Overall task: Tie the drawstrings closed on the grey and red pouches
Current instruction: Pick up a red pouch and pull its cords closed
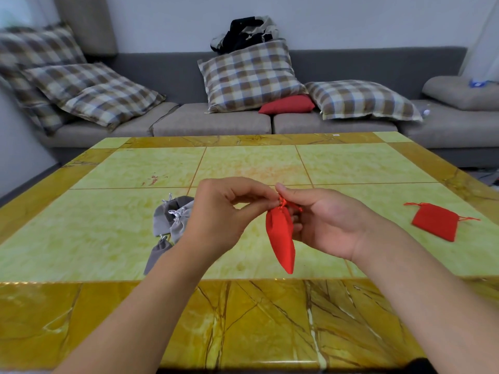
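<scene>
A red pouch point(280, 238) hangs in the air above the table's front half, its neck gathered tight. My left hand point(224, 211) pinches the red drawstring at the pouch's top from the left. My right hand point(324, 220) pinches the same cords from the right, fingers behind the pouch. Several grey pouches point(172, 220) with silver cords lie in a loose heap on the table, partly hidden behind my left wrist. A second red pouch point(435, 221) lies flat at the right with its mouth wide and its cords spread out.
The table point(135, 238) has a yellow-green marbled top with a brown border. Behind it stands a grey sofa point(216, 122) with plaid cushions, a small red cushion point(287, 105) and a dark bag point(245, 33).
</scene>
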